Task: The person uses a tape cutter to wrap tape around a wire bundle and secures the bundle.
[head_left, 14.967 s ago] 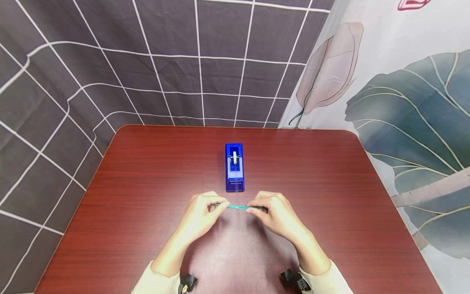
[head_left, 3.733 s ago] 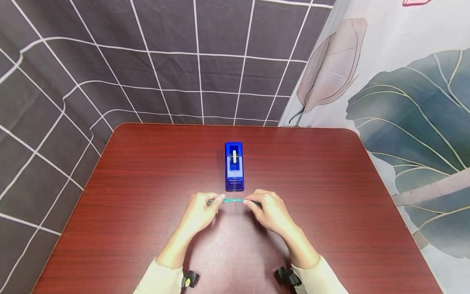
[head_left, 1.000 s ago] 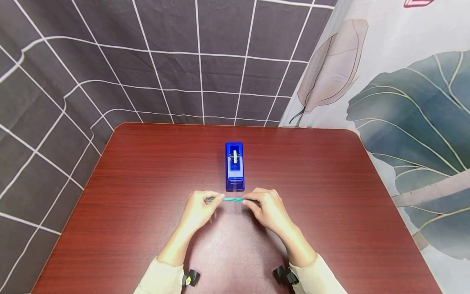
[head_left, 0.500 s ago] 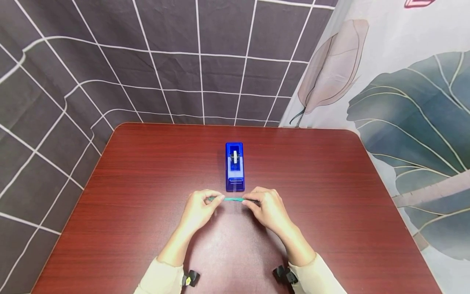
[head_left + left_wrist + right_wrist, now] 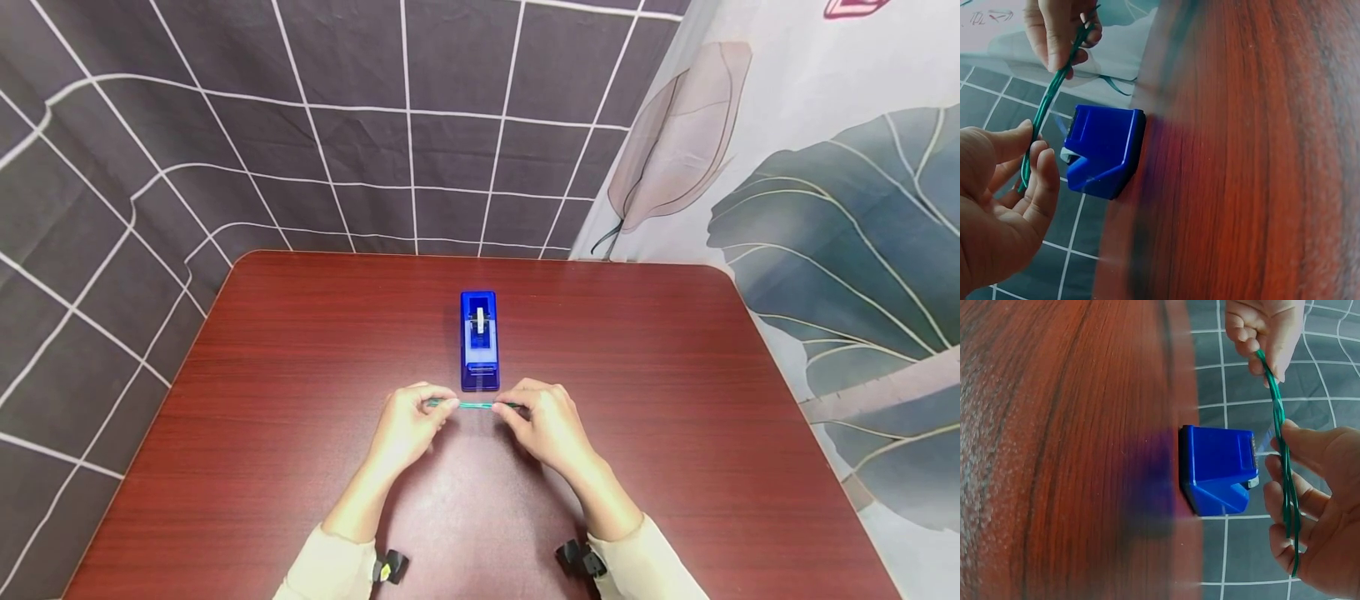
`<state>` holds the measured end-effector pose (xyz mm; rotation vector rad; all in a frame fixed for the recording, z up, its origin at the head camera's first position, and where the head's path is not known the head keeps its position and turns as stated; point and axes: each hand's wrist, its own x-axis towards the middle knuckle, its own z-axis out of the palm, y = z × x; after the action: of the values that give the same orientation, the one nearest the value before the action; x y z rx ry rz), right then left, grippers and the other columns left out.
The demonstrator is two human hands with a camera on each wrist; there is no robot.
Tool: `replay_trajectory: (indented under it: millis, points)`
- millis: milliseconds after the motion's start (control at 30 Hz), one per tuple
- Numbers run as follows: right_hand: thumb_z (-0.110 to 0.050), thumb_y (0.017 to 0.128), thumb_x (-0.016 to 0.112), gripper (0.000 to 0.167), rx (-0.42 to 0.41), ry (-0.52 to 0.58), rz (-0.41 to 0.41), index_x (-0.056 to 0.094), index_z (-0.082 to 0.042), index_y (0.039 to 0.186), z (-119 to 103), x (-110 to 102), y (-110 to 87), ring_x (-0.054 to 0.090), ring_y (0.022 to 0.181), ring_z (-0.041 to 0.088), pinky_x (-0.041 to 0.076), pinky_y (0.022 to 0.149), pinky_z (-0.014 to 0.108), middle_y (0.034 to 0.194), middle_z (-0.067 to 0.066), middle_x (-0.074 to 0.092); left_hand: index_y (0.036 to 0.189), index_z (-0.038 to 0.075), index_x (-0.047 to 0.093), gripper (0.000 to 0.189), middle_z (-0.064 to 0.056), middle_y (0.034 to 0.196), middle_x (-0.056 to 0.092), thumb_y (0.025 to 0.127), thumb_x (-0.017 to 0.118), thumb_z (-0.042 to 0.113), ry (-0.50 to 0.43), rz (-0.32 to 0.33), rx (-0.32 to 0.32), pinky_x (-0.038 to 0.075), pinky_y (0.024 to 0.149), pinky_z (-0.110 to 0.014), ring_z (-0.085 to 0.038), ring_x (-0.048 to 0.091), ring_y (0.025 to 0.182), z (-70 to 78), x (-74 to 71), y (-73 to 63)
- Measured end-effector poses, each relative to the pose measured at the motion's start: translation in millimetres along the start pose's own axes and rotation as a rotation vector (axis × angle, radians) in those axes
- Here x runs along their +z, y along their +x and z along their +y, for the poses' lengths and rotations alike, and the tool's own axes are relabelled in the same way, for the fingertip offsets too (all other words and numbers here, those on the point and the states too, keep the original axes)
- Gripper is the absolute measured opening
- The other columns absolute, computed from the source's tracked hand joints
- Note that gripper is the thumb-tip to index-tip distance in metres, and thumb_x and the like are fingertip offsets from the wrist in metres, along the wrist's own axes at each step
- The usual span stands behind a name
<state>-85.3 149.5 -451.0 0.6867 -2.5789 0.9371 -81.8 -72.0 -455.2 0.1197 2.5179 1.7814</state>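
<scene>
A thin bundle of green, wire-like strands (image 5: 475, 406) stretches between the two hands, raised over the table. The left hand (image 5: 408, 425) pinches its left part between thumb and fingers; the right hand (image 5: 546, 423) pinches the right part. Only a short middle stretch shows between the fingertips in the head view. The right wrist view shows loose strand ends (image 5: 1291, 519) lying along the right fingers, and a shiny band near the middle. Just beyond the bundle stands a blue tape dispenser (image 5: 480, 342), from whose front a clear tape strip (image 5: 1060, 125) reaches toward the bundle.
The dispenser carries a small pale roll (image 5: 481, 321). All stands on a reddish-brown wooden table (image 5: 300, 333) with rounded far corners. Behind it hangs a dark gridded curtain (image 5: 360, 150), and at right a pale leaf-print curtain (image 5: 825, 250).
Compared with 15 seconds ago, both hands and the strands are farther forward, nearer the dispenser, and closer together. During the last second they shift only slightly forward. The dispenser stays put.
</scene>
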Motion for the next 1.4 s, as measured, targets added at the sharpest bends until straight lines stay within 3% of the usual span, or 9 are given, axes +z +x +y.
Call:
replay_trajectory:
  millis: [200, 433, 567, 667, 867, 967, 1167, 1400]
  points:
    - [-0.009, 0.08, 0.085, 0.006, -0.002, -0.033, 0.009, 0.08, -0.011, 0.084, -1.5, 1.2, 1.4, 0.059, 0.062, 0.008, 0.047, 0.056, 0.029, 0.073, -0.006, 0.068, 0.096, 0.0, 0.077, 0.01, -0.005, 0.077, 0.064, 0.089, 0.076, 0.007, 0.019, 0.012, 0.037, 0.047, 0.039, -0.027, -0.033, 0.063, 0.051, -1.4, 0.5, 0.0]
    - [-0.014, 0.079, 0.087, 0.009, 0.05, -0.053, 0.002, 0.081, -0.012, 0.086, -2.6, 1.5, 1.6, 0.058, 0.062, 0.007, 0.048, 0.056, 0.03, 0.074, -0.008, 0.068, 0.095, 0.0, 0.077, 0.01, -0.005, 0.086, 0.071, 0.087, 0.078, 0.006, 0.069, 0.043, 0.093, 0.054, 0.056, -0.024, -0.024, 0.071, 0.068, -3.3, 1.0, 1.0]
    - [-0.016, 0.08, 0.086, 0.014, 0.071, -0.079, -0.018, 0.08, -0.011, 0.092, -3.7, 1.3, 1.2, 0.056, 0.063, 0.009, 0.047, 0.056, 0.031, 0.076, -0.007, 0.068, 0.095, -0.001, 0.077, 0.011, -0.006, 0.088, 0.072, 0.087, 0.078, 0.006, 0.06, 0.041, 0.097, 0.056, 0.06, -0.024, -0.027, 0.072, 0.07, -3.9, 1.2, 1.3]
    - [-0.017, 0.084, 0.083, 0.013, 0.062, -0.117, -0.055, 0.08, -0.01, 0.095, -4.2, 1.5, 0.8, 0.057, 0.065, 0.01, 0.048, 0.057, 0.033, 0.079, -0.006, 0.067, 0.096, -0.002, 0.077, 0.011, -0.007, 0.088, 0.072, 0.088, 0.077, 0.006, 0.061, 0.04, 0.105, 0.056, 0.061, -0.025, -0.028, 0.072, 0.07, -3.8, 1.2, 1.2]
    - [-0.017, 0.089, 0.078, 0.005, 0.019, -0.172, -0.102, 0.079, -0.013, 0.09, -4.0, 2.0, 0.1, 0.058, 0.073, 0.013, 0.051, 0.061, 0.035, 0.081, -0.006, 0.063, 0.095, 0.002, 0.077, 0.008, -0.006, 0.089, 0.073, 0.087, 0.078, 0.005, 0.076, 0.049, 0.115, 0.058, 0.065, -0.026, -0.019, 0.071, 0.07, -4.1, 1.3, 1.5]
    - [-0.018, 0.091, 0.076, 0.006, 0.006, -0.166, -0.092, 0.078, -0.013, 0.088, -3.0, 2.1, 0.3, 0.058, 0.075, 0.013, 0.051, 0.062, 0.034, 0.081, -0.006, 0.062, 0.098, 0.004, 0.077, 0.01, -0.008, 0.089, 0.075, 0.09, 0.076, 0.009, 0.066, 0.049, 0.084, 0.058, 0.062, -0.027, -0.02, 0.071, 0.069, -3.4, 1.4, 1.9]
    - [-0.018, 0.091, 0.076, 0.006, -0.006, -0.145, -0.085, 0.079, -0.013, 0.092, -1.6, 1.4, 1.4, 0.059, 0.078, 0.014, 0.052, 0.064, 0.035, 0.083, -0.006, 0.063, 0.111, 0.005, 0.074, 0.022, -0.015, 0.074, 0.072, 0.099, 0.068, 0.022, 0.046, 0.008, -0.048, 0.051, 0.044, -0.029, -0.032, 0.067, 0.056, -1.5, 1.8, 5.0]
    - [-0.018, 0.091, 0.076, 0.006, 0.008, -0.134, -0.086, 0.079, -0.013, 0.093, -2.1, 1.0, 1.5, 0.06, 0.079, 0.014, 0.052, 0.066, 0.036, 0.085, -0.006, 0.064, 0.104, 0.004, 0.077, 0.02, -0.014, 0.072, 0.07, 0.098, 0.067, 0.02, 0.055, 0.015, -0.046, 0.049, 0.046, -0.027, -0.021, 0.062, 0.049, -0.7, 2.6, 7.1]
